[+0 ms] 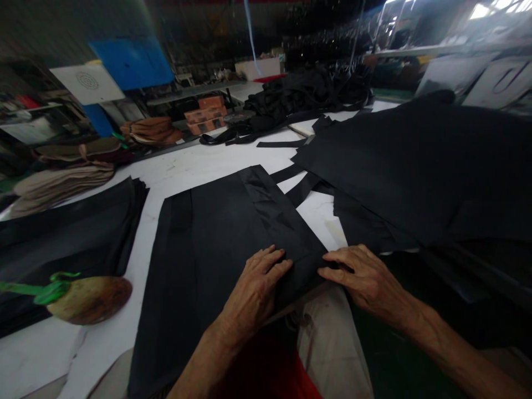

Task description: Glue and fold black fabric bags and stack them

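Observation:
A black fabric panel (220,238) with folded strips along two sides lies in front of me, partly over the table's near edge. My left hand (260,282) rests on it near the lower right part, palm down with fingers outstretched. At the panel's right corner, my right hand (357,274) has its thumb and index finger on the edge, pinching the cloth. Black straps (301,188) stick out from beyond the panel's right side toward a large heap of black fabric pieces (415,160).
A stack of black fabric (83,221) lies left, with a brownish oval object (93,299) bound in green on it. Behind are beige pieces (62,183), brown bundles (152,130), orange boxes (205,115) and piled black straps (307,91). The tabletop (162,172) is white.

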### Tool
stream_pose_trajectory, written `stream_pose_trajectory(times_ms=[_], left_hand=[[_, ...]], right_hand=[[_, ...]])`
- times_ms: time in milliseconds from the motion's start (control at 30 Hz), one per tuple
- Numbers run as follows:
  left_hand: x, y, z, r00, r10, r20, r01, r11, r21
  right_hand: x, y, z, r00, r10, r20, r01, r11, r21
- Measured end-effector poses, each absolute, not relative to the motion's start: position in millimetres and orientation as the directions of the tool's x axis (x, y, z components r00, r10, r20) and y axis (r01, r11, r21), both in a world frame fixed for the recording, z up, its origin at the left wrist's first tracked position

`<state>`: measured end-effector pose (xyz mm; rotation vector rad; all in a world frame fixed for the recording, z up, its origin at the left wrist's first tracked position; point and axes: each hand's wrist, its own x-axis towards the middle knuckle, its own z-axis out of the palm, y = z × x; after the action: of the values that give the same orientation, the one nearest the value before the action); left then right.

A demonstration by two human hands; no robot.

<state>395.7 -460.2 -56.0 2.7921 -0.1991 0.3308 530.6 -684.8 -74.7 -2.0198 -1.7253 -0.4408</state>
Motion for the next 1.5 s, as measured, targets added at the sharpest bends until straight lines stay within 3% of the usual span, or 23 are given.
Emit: stream_pose_trajectory(times_ms=[100,233,533,767,1000,1300,1500], left_hand=[[391,-468,-51,0.944,-0.139,0.3,-0.219,-0.943,0.25],[384,-484,-46,0.938,-0.295,0.184,-0.327,-0.928,0.177],[388,-482,-58,0.929,-0.292,0.227,-0.336,-0.922,0.19],[387,-484,-56,0.941,-0.266,0.21,-0.309,-0.927,0.211],[383,-486,-52,0.954,-0.234,0.188,-0.279,-0.922,0.268],[374,-474,-51,0.954,-0.134,0.267,-0.225,-0.91,0.349],[377,-474,-47,0.952,-0.157,0.264,-0.244,-0.908,0.34]], right_hand=[[530,-684,-74,0.184,0.841,0.508,0.982,-0.139,-0.126],[530,-684,-74,0.195,0.843,0.502,0.98,-0.149,-0.131],[537,-686,-74,0.174,0.86,0.48,0.98,-0.103,-0.171],[536,-691,-76,0.281,0.773,0.569,0.932,-0.079,-0.354],[513,-682,-81,0.114,0.887,0.447,0.993,-0.099,-0.057],[516,-682,-88,0.128,0.905,0.407,0.99,-0.14,0.0],[530,-685,-77,0.043,0.908,0.417,0.992,-0.088,0.088]])
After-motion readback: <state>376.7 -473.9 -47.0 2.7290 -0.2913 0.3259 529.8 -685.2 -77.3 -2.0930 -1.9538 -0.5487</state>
